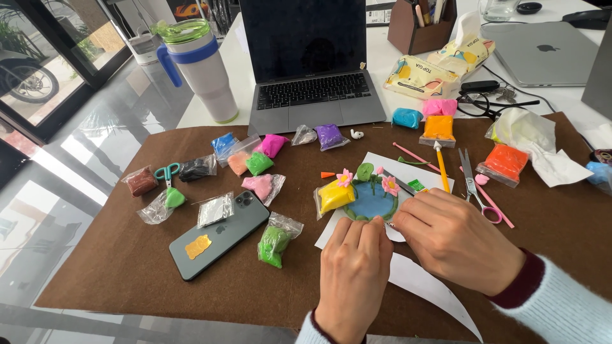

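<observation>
The blue clay pond (371,201) with pink flowers (390,185) lay mostly finished on white paper (421,280); left hand (354,274) and right hand (456,239) pinched its near edge, fingers closed.

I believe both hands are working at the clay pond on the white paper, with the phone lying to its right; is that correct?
Not quite: the head view shows the phone lying to the left of the clay pond. Both the left hand and right hand do work at it on the white paper.
</observation>
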